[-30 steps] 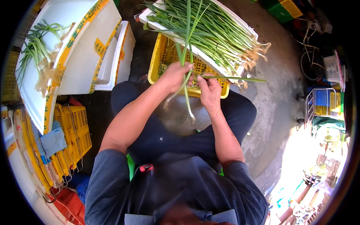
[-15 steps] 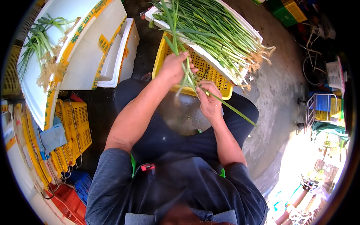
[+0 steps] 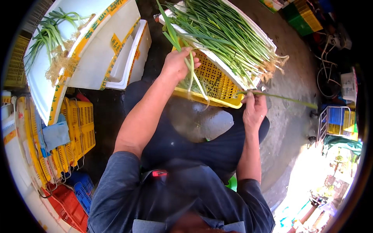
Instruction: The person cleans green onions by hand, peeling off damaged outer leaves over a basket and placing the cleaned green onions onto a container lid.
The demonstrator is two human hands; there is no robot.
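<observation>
My left hand point(image 3: 178, 65) is closed around a few green onions point(image 3: 197, 82). Their white root ends hang down and their leaves rise toward the top of the view. My right hand point(image 3: 254, 108) pinches a long, thin green leaf point(image 3: 289, 99) that stretches out to the right, apart from the stalks in the left hand. Below and between both hands sits a yellow plastic basket point(image 3: 229, 103) with some loose green scraps in it. Resting over the basket, a white foam box point(image 3: 213, 56) carries a heap of green onions point(image 3: 229, 39), roots pointing right.
At the upper left, several green onions point(image 3: 50, 33) lie on a white foam lid point(image 3: 40, 81) beside other foam boxes point(image 3: 134, 58). Yellow crates point(image 3: 83, 124) and a red crate point(image 3: 66, 206) stand at the left. A metal trolley point(image 3: 322, 124) is on the right.
My right hand has moved right, away from the left hand, carrying the thin leaf with it. My left hand still grips the green onions in nearly the same place.
</observation>
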